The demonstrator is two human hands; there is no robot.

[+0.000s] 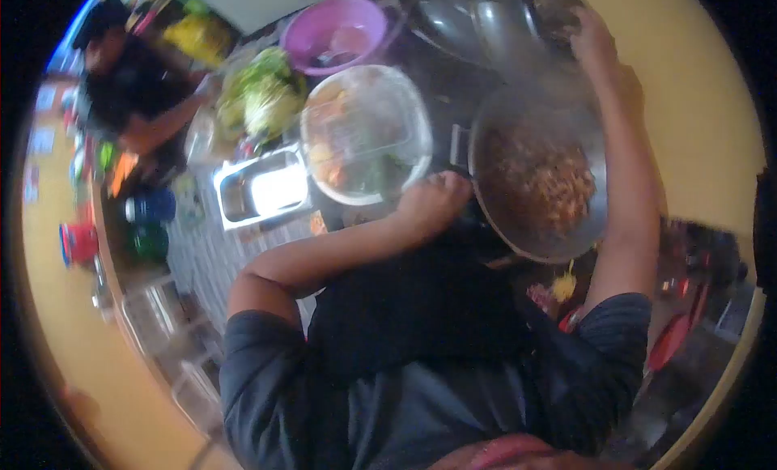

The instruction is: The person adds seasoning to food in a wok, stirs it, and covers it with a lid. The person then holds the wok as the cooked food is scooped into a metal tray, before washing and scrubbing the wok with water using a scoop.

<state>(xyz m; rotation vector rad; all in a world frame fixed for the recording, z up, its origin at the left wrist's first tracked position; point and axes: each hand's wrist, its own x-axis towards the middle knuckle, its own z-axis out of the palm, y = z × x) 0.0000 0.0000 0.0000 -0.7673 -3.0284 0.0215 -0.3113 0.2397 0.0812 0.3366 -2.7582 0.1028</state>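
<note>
Head view: a wide metal wok point(538, 174) sits before the person's right arm, with browned, chopped food point(558, 182) heaped towards its right side and steam above. The left hand point(437, 199) is just beside the wok's left rim, its grip curled together into a fist; whether it encloses a handle is hidden. The right hand point(591, 41) reaches past the wok, near a large shiny metal vessel point(469, 21); blur and steam leave it unclear whether that grip is apart or clamped. Beside the left hand, a white-rimmed round basin point(425, 150) holds orange and green food, partly under clear plastic. Beyond it, a purple basin point(291, 45) contains something pale. A rectangular steel pan point(222, 199) catches bright light on the tabletop point(190, 267), near leafy greens point(263, 97) and a co-worker's outstretched arm point(166, 122).
</note>
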